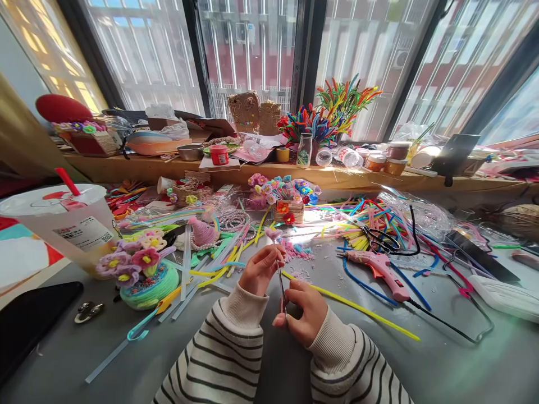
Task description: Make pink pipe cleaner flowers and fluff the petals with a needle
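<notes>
My left hand (261, 270) pinches the upper part of a thin dark stem (281, 286) topped with a small pink pipe-cleaner flower (273, 233). My right hand (304, 310) grips the lower end of the same stem, fingers curled round it. Both hands are held over the grey table (236, 348), near its front edge. Striped sleeves cover both wrists. A long yellow pipe cleaner (357, 307) lies on the table just right of my hands.
A pink glue gun (379, 268) with a black cord and scissors (379, 238) lie to the right among loose pipe cleaners. At left stand a drink cup (67, 224), a green yarn basket of flowers (143, 275) and a black phone (29, 320). Flower baskets and jars crowd the back.
</notes>
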A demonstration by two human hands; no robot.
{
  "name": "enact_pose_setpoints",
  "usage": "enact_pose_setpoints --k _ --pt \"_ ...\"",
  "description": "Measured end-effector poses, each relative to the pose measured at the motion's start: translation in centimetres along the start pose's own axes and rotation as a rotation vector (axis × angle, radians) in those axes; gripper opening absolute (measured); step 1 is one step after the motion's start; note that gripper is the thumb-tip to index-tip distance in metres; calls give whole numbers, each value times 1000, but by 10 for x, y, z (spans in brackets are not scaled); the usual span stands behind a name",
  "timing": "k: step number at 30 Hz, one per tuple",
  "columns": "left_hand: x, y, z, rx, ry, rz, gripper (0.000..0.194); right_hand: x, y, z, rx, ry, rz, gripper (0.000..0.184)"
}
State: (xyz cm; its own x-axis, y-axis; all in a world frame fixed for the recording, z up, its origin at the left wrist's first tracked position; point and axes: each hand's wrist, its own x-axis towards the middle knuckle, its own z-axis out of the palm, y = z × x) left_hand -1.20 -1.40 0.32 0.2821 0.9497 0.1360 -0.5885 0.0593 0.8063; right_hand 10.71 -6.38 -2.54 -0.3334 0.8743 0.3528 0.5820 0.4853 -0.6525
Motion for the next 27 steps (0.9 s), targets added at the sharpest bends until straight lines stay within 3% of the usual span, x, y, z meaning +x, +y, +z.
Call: enact_pose_setpoints --k 6,12,18,23,27 --pt "-1 2 3 22 15 1 15 0 4 3 5 -4 -69 43" --pt "1 1 1 -19 85 32 14 3 12 8 -6 79 -107 46" --pt "5 -4 -5 -100 120 94 13 4 15 7 20 127 -46 44" --pt "6 -4 -7 -107 174 154 12 4 12 2 71 312 118 46" --pt "4 0 -4 -94 225 105 14 4 9 0 107 343 185 47"
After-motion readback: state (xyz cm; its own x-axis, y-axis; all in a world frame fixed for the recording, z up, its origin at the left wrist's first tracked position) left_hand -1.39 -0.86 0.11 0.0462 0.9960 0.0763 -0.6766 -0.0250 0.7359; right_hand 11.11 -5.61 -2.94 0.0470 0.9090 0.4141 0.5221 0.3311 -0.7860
